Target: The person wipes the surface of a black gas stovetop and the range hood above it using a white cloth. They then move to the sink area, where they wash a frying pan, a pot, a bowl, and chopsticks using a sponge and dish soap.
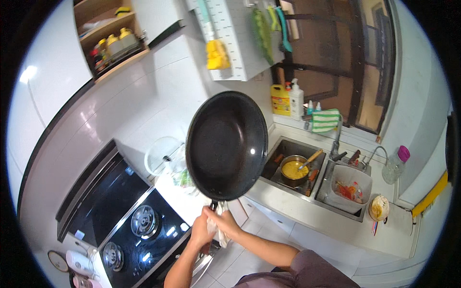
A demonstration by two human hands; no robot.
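Note:
A black non-stick frying pan (227, 144) is raised in front of me, its dark inner face towards the camera. My left hand (201, 228) is closed around its handle (214, 205). Right beside it, my right hand (224, 220) grips a pale cloth (223, 239) against the handle near the pan's base. The two hands overlap, so part of the handle and cloth is hidden. Part of the counter and a clear glass lid (162, 154) lie behind the pan.
A gas hob (144, 248) with two burners lies at lower left. On the right, the double sink (320, 172) holds a pot (294, 171) of yellow liquid and a plastic tub (351, 183). A soiled bowl (379, 208) and a glass jar (394, 169) stand beside it. Wall cupboards (54, 46) hang upper left.

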